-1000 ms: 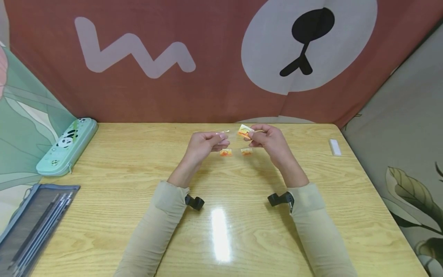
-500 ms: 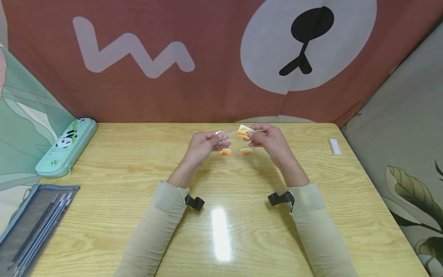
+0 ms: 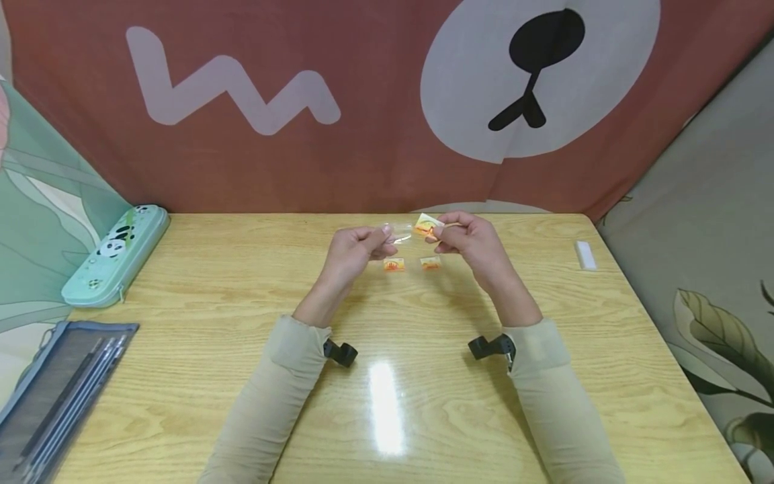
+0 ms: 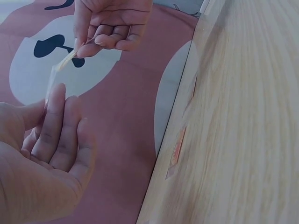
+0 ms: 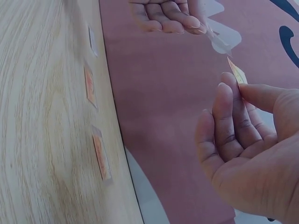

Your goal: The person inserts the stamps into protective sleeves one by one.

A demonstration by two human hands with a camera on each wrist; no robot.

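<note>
My left hand [image 3: 361, 247] pinches a small clear plastic sleeve [image 3: 402, 234] between thumb and fingers, its free end pointing right. My right hand [image 3: 471, 243] pinches a small card [image 3: 427, 226] printed yellow and orange. In the head view the card's left edge is close to the sleeve; whether they touch, I cannot tell. Both are held above the table. Beneath the hands lie two similar orange cards, a left card [image 3: 394, 265] and a right card [image 3: 431, 263]. The right wrist view also has a pale flat piece [image 5: 93, 42] on the table, beyond these cards.
At the left of the wooden table [image 3: 242, 282] lie a mint panda pencil case [image 3: 117, 255] and a mesh pouch [image 3: 66, 396] with pencils. A white eraser [image 3: 585, 256] lies near the right edge. A red-brown cloth [image 3: 375, 168] hangs along the back edge.
The clear sleeve in my left hand has turned so more of its face shows beside the card. My right hand keeps hold of the card, almost unmoved.
</note>
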